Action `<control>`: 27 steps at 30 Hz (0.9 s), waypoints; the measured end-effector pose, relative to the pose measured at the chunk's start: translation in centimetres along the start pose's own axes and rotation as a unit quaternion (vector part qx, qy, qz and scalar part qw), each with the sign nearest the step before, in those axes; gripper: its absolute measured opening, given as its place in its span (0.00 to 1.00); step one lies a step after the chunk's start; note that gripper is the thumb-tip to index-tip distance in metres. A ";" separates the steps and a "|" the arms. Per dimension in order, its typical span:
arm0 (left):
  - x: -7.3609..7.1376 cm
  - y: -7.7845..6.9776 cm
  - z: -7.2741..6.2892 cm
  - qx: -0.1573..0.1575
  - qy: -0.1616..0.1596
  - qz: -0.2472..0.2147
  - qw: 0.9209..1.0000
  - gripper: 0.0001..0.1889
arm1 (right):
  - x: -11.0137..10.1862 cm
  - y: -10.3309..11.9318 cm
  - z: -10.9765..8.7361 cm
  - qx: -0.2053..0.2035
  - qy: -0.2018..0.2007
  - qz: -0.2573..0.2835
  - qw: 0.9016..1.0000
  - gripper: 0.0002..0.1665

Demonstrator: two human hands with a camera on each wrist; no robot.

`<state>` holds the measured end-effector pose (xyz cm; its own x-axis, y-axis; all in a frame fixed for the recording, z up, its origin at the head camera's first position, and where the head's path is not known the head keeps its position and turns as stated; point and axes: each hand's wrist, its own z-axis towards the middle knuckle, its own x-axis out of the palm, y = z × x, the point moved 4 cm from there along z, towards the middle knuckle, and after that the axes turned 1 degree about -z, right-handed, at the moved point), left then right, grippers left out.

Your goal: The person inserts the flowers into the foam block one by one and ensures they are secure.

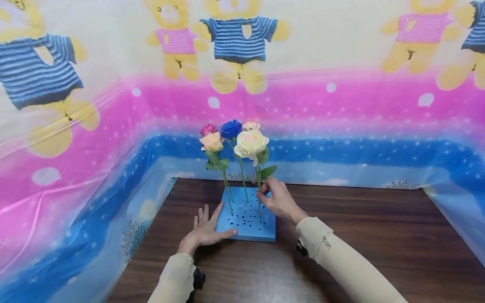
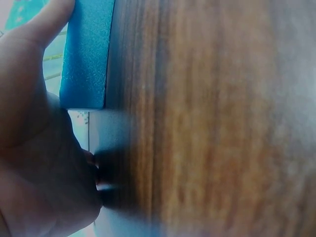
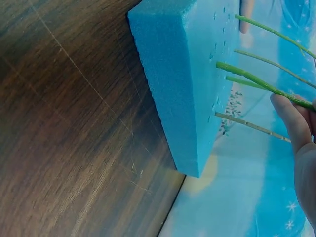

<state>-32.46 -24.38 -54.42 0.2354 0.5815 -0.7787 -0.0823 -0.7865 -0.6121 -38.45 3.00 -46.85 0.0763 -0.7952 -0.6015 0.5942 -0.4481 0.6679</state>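
Note:
A blue foam block (image 1: 246, 227) dotted with small holes lies on the table. Several artificial roses stand in it: a magenta one (image 1: 208, 129), a peach one (image 1: 212, 142), a blue one (image 1: 231, 128), a pale pink one (image 1: 251, 126) and a large cream one (image 1: 251, 144). My right hand (image 1: 280, 200) pinches the cream rose's green stem (image 3: 247, 76) between thumb and fingers; its lower end meets the block's top. With fingers spread, my left hand (image 1: 206, 229) rests at the block's left side, thumb across its front left corner.
The dark wooden table (image 1: 360, 235) extends around the block. Behind it and along both sides hangs a cloth (image 1: 322, 109) printed with teddy bears. Another stem (image 3: 252, 125), brownish, rises from the block near the right thumb.

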 end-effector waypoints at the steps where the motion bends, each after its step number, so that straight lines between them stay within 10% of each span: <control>1: -0.2 -0.4 -0.2 -0.006 0.005 0.003 1.000 0.64 | 0.0 0.0 0.0 -0.001 0.002 0.000 1.000 0.11; 11: 0.1 0.8 1.2 0.010 -0.006 -0.015 1.000 0.69 | 0.4 0.4 0.8 0.000 0.002 -0.024 1.000 0.07; 27: 0.0 -0.5 -0.6 0.001 0.000 -0.014 1.000 0.65 | 0.6 -0.5 -0.3 0.057 0.025 0.016 0.998 0.08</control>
<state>-31.85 -24.08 -54.02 0.2383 0.6037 -0.7607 -0.0777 -0.7689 -0.6346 -38.47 2.82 -47.65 0.1352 -0.7895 -0.5987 0.4968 -0.4688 0.7304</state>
